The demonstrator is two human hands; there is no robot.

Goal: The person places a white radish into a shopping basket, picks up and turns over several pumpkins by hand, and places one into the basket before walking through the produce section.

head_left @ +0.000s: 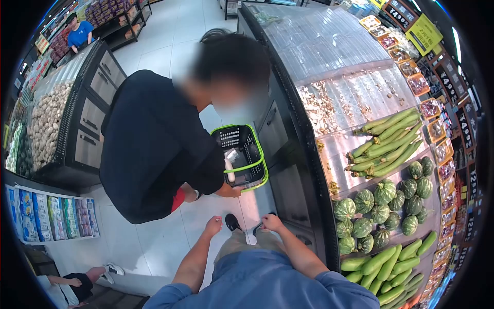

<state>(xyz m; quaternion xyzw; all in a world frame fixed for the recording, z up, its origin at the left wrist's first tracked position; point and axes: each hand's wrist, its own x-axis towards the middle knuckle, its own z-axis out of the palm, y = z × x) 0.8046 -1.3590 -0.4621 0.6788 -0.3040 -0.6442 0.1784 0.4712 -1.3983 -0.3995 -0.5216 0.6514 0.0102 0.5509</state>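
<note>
Basket (236,137) up ahead, green-rimmed, just beside the dark front of the vegetable counter (329,41), and a person in a dark top (149,144) bends over it, one hand at its near edge. Inside there is a white packet (230,164) and little else, so the filling looks barely begun. Left hand (213,225) hangs low, fingers loosely curled on nothing. Right hand (271,222) hangs near it, fingers tucked in; whether they pinch anything, I cannot tell. Squashes (383,206) and cucumbers (386,265) lie on the counter to the right, well apart from both hands
</note>
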